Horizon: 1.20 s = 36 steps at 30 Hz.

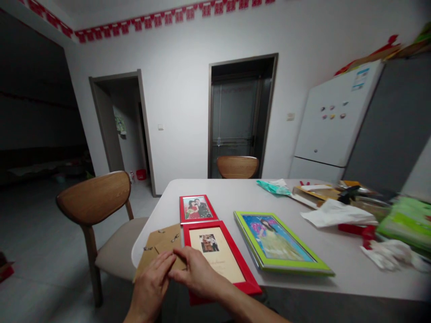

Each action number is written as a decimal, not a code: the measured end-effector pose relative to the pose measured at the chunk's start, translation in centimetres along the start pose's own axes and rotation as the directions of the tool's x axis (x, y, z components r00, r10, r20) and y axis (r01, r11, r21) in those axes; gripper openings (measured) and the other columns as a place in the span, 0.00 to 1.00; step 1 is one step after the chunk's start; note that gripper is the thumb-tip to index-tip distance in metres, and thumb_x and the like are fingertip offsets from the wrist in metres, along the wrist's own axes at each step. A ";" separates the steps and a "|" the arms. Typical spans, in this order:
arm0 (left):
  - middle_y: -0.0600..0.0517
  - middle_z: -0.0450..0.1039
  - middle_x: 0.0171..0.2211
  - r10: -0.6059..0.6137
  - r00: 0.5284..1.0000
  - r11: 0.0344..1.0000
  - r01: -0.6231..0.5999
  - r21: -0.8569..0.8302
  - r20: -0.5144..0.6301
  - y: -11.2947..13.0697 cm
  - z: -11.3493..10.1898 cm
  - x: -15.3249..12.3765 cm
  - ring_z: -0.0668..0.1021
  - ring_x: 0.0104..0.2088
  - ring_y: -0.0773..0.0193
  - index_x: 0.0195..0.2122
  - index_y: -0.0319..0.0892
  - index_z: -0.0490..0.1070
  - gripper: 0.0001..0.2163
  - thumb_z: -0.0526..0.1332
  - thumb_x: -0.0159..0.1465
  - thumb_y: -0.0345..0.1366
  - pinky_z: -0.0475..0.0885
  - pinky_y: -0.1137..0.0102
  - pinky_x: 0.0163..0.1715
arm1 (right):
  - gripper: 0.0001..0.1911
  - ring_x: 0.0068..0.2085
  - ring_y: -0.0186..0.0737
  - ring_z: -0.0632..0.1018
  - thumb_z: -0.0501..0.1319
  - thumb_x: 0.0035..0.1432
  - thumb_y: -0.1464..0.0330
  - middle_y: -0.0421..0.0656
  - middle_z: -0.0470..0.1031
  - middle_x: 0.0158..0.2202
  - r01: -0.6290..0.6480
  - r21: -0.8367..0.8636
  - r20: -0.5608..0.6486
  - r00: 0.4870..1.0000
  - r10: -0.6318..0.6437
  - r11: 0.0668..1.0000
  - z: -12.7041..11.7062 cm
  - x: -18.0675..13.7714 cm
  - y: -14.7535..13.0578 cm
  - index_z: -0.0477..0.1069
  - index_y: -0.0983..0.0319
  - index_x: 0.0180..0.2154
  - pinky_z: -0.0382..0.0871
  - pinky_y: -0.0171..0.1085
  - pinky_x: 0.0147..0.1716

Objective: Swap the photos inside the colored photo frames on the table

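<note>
A brown backing board with small metal clips lies at the table's left edge, its near part covered by my hands. My left hand rests on the board's lower left side, fingers together and bent over it, thumb hidden. From the right, my right hand meets it, thumb and forefinger closing on the brown board; the fingertips of both hands touch or nearly touch. Partly under my right forearm lies a red picture frame with a small photo on a cream sheet. Just beyond it is a smaller red frame with a couple's photo.
A lime-green picture frame lies right of the red ones on the white table. Farther right are a teal packet, white paper, white gloves and a green package. A wooden chair stands left.
</note>
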<state>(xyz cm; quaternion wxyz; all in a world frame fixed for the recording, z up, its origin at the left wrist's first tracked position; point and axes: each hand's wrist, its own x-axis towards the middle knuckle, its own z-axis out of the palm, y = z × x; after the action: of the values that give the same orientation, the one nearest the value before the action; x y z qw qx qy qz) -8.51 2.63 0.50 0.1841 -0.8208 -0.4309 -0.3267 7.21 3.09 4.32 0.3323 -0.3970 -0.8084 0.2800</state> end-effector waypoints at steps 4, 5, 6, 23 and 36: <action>0.46 0.70 0.44 -0.095 0.995 0.995 0.095 0.003 -0.012 0.5 -0.2 0.2 0.72 0.44 0.58 0.44 0.42 0.65 0.16 0.58 0.53 0.35 0.70 0.62 0.42 | 0.25 0.41 0.40 0.69 0.61 0.42 0.66 0.47 0.68 0.42 0.065 -0.063 -0.080 0.994 -0.070 0.996 -1.5 -1.5 1.2 0.64 0.62 0.45 0.62 0.37 0.41; 0.46 0.69 0.45 -0.122 0.992 0.992 0.122 -0.002 -0.005 0.8 -0.2 0.3 0.71 0.45 0.57 0.44 0.42 0.64 0.17 0.59 0.52 0.36 0.69 0.60 0.43 | 0.27 0.43 0.41 0.69 0.61 0.41 0.66 0.48 0.68 0.43 0.073 -0.065 -0.094 0.992 -0.079 0.995 -2.3 -2.2 1.7 0.63 0.62 0.47 0.62 0.38 0.42; 0.45 0.68 0.46 -0.145 0.989 0.989 0.145 -0.017 0.007 1.2 -0.2 0.4 0.71 0.46 0.56 0.45 0.42 0.64 0.19 0.60 0.51 0.37 0.69 0.58 0.43 | 0.29 0.44 0.42 0.68 0.60 0.41 0.66 0.48 0.67 0.45 0.067 -0.063 -0.107 0.992 -0.073 0.996 -3.3 -3.0 2.1 0.61 0.62 0.48 0.61 0.39 0.44; 0.43 0.67 0.47 -0.143 0.884 0.928 0.276 -0.249 0.446 7.3 1.9 1.9 0.67 0.50 0.55 0.44 0.38 0.66 0.18 0.59 0.53 0.37 0.61 0.56 0.50 | 0.20 0.40 0.42 0.67 0.54 0.44 0.68 0.48 0.67 0.38 -0.211 -0.452 -0.121 0.977 0.174 0.867 -7.8 -8.1 6.5 0.67 0.63 0.42 0.59 0.38 0.41; 0.47 0.65 0.50 -0.160 0.847 0.872 0.362 -0.329 0.507 6.6 1.3 1.6 0.64 0.52 0.56 0.35 0.43 0.68 0.12 0.62 0.48 0.34 0.56 0.55 0.52 | 0.13 0.40 0.39 0.64 0.52 0.49 0.69 0.44 0.65 0.38 -0.076 -0.562 -0.051 0.997 0.058 0.824 -6.1 -6.5 6.0 0.69 0.57 0.38 0.56 0.37 0.38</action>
<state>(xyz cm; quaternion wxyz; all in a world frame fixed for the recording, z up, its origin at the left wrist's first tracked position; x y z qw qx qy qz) -1.86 0.61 0.51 -0.1493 -0.8264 -0.4933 -0.2267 17.58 2.06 1.78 0.2031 -0.5098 -0.8353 0.0346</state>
